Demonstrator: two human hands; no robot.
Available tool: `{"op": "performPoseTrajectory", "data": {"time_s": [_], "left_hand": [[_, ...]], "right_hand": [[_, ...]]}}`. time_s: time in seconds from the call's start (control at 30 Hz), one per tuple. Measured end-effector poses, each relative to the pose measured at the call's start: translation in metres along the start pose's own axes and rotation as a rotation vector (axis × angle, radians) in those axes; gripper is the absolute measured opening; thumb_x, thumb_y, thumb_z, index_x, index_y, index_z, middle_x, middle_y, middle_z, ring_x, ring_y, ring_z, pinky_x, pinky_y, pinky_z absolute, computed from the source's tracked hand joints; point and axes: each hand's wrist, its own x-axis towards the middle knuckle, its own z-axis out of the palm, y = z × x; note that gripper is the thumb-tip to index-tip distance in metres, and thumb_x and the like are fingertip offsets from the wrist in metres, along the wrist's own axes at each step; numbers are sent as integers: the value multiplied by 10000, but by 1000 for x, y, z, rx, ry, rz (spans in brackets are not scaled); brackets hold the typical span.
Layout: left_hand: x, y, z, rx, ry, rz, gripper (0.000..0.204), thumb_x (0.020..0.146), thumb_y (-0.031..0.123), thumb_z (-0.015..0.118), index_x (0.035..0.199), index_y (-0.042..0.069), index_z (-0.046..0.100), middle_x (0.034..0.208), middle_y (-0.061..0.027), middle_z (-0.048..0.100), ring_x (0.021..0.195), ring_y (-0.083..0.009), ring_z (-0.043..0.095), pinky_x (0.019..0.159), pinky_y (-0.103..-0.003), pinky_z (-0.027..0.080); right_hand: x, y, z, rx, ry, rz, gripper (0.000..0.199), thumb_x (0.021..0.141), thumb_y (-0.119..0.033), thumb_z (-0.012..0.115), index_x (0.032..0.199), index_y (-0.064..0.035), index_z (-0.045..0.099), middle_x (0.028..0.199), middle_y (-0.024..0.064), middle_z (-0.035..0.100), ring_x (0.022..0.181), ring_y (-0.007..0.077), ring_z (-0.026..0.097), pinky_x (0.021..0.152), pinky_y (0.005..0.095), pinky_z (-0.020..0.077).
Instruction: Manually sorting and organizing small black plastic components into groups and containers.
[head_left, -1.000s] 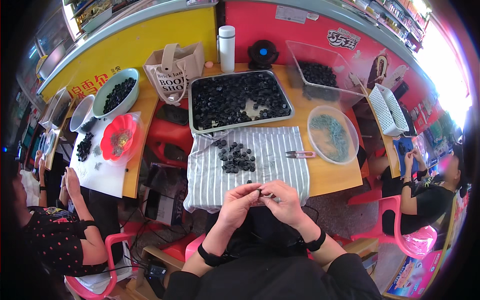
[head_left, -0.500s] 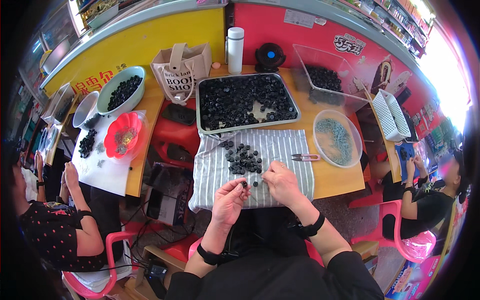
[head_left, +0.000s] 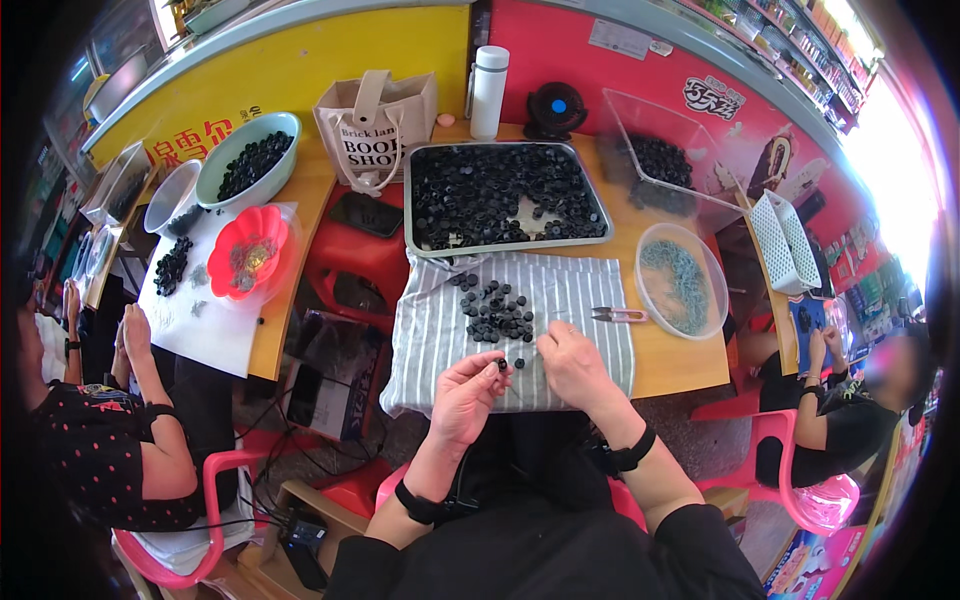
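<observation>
My left hand pinches a small round black part between thumb and fingertips, just above the near part of a grey-and-white striped cloth. My right hand is closed a little to the right, its fingertips pressed together. Whatever it may hold is too small to make out. A single black piece lies on the cloth between the hands. Beyond them, a loose pile of similar black parts rests on the cloth. Small thread snips lie to the right of the pile.
A metal tray full of black parts stands behind the cloth. At right are a round clear tub of grey-blue bits and a clear bin. A bottle, fan and tote bag stand behind. People sit at both sides.
The view has shifted slightly. Both hands stay close together over the near cloth, the left still pinching the black part. The right hand's fingers have curled in a little more.
</observation>
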Motion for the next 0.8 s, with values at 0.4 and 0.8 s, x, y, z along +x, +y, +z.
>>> {"op": "performPoseTrajectory", "data": {"time_s": [0.4,0.8], "left_hand": [[-1,-2,-1,-6,-6,8,222,981,50,606,1182,-31,654,1016,-147,701,906,-188,669,828,-290,533],[-1,-2,-4,-9,-11,6,226,986,61,603,1190,-25,652,1029,-152,700,889,-191,667,810,-286,530]], "right_hand": [[-7,-10,13,968,86,380,122,795,108,603,866,14,634,823,8,565,712,46,559,615,214,448],[-9,-21,1,557,120,148,133,763,84,624,859,-6,641,795,91,570,690,226,599,598,331,478]]}}
